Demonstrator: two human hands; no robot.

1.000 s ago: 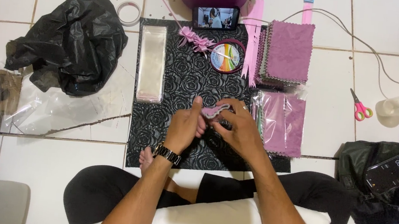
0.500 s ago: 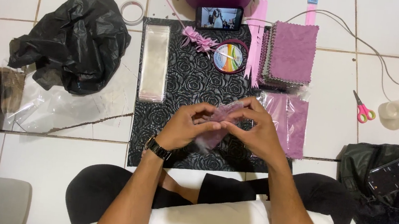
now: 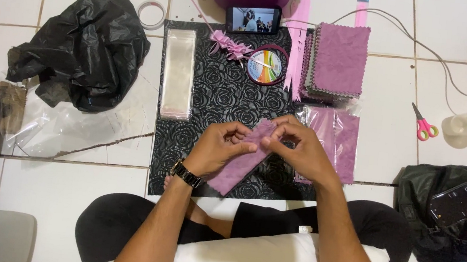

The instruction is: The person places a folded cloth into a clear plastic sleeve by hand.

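- Head view: we log one folded mauve cloth [image 3: 240, 162], pinked edges, held above the black rose-patterned mat [image 3: 215, 88].
- Left hand [image 3: 217, 149] and right hand [image 3: 295, 149]: fingers pinched shut on its upper end.
- We judge it light, soft, limp; best gripped at the edges.
- Nearby: cloth stack [image 3: 336, 61], clear sleeves [image 3: 178, 73].

Left hand [image 3: 221, 147] and right hand [image 3: 295, 149] pinch a folded mauve cloth [image 3: 240, 164] over the black mat [image 3: 215, 88].
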